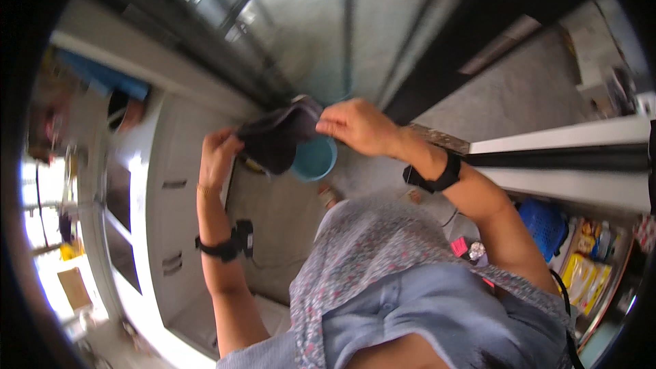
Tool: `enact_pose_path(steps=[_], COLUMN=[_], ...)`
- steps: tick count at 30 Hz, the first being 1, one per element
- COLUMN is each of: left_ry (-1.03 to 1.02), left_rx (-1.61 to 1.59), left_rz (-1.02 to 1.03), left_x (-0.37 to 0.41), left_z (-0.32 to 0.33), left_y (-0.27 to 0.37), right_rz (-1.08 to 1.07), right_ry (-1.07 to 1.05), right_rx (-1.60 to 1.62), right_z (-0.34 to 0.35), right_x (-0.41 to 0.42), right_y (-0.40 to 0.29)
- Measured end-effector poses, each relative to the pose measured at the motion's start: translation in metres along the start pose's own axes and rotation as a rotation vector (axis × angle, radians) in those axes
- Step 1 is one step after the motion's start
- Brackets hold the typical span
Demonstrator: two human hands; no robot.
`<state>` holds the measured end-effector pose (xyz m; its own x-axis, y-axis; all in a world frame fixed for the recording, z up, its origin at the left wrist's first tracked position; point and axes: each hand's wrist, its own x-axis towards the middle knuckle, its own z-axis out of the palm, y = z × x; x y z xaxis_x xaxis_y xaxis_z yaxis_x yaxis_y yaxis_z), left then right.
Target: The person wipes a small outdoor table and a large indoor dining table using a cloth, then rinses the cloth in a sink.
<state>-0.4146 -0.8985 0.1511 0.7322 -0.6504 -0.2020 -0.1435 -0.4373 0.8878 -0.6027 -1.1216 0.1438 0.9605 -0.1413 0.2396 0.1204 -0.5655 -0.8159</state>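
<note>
A dark grey cloth [277, 136] hangs stretched between my two hands at about the middle of the view. My left hand [218, 156] pinches its left end, and my right hand [356, 125] grips the upper right corner between thumb and fingers. Below and behind the cloth, a light blue basin [316, 159] stands on the floor, partly hidden by the cloth. A glass panel with dark frame bars [348, 25] rises just beyond my hands. Both forearms wear black straps.
White cabinets [174, 215] with dark handles run along the left under a counter. To the right is the white edge of a door or frame [553, 179]. Beside it, a blue plastic basket [542, 228] and yellow packets [584, 279] sit on a shelf. Grey floor [271, 236] lies below.
</note>
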Motion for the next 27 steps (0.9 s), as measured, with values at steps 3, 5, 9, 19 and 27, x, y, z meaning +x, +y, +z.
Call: enact_pose_path(steps=[3, 5, 9, 19, 27], left_ry=[-0.334, -0.421, -0.683, -1.115, -1.08], left_rx=[-0.291, -0.45, -0.58, -0.543, -0.185], left_rz=[-0.064, -0.189, -0.207, 0.149, 0.641], left_x=[-0.004, -0.009, -0.006, 0.056, 0.219], left_z=[0.109, 0.186, 0.338, 0.637, 0.76], left_y=[0.05, 0.082, 0.142, 0.342, 0.414], right_rz=[0.134, 0.23, 0.337, 0.353, 0.241], right_ry=[0.073, 0.178, 0.486, 1.176, 1.522], right_rx=[0.165, 0.128, 0.224, 0.569, 0.801], right_z=[-0.09, -0.147, -0.23, -0.428, -0.587], right_x=[-0.091, -0.151, -0.253, -0.329, -0.296], right_y=[0.007, 0.011, 0.039, 0.107, 0.22])
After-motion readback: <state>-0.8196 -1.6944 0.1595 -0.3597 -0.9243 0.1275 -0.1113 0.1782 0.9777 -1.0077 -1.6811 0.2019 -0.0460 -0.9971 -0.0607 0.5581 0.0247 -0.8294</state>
